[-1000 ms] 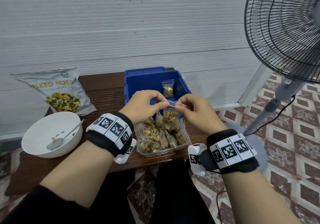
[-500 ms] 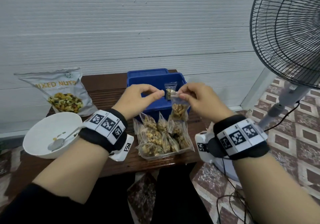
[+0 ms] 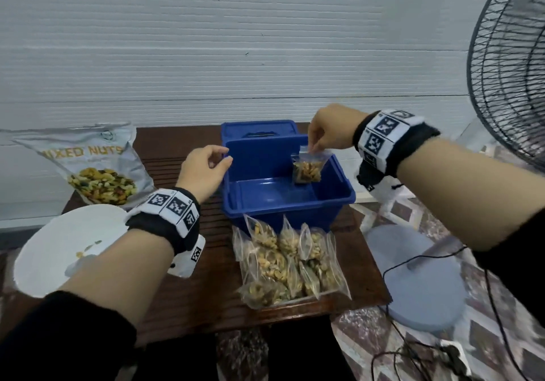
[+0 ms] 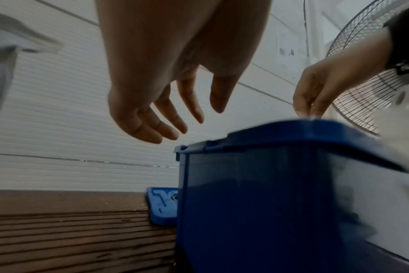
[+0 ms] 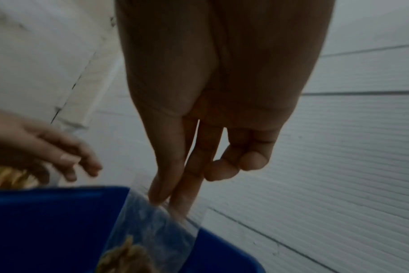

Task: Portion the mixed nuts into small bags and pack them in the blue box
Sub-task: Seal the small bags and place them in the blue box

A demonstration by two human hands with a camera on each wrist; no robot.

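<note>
My right hand (image 3: pixel 317 146) pinches the top edge of a small clear bag of nuts (image 3: pixel 307 169) and holds it inside the blue box (image 3: pixel 283 200), by its far right corner. In the right wrist view the thumb and forefinger of that hand (image 5: pixel 168 199) grip the small bag (image 5: pixel 149 238) over the blue box (image 5: pixel 47 221). My left hand (image 3: pixel 216 163) hovers by the box's left rim, fingers relaxed, holding nothing. In the left wrist view the left hand (image 4: pixel 175 125) hangs above the blue box (image 4: pixel 268 194). Several filled small bags (image 3: pixel 290 259) lie in a heap in front of the box.
A silver mixed-nuts pouch (image 3: pixel 94 165) leans at the back left. A white bowl (image 3: pixel 63 251) holds a few nuts at front left. The blue lid (image 3: pixel 259 128) lies behind the box. A standing fan (image 3: pixel 510 56) and its base (image 3: pixel 418 277) are at the right, cable trailing.
My left hand has let go of the small bag and drawn back to the left. My right hand has carried the bag forward and lowered it into the blue box.
</note>
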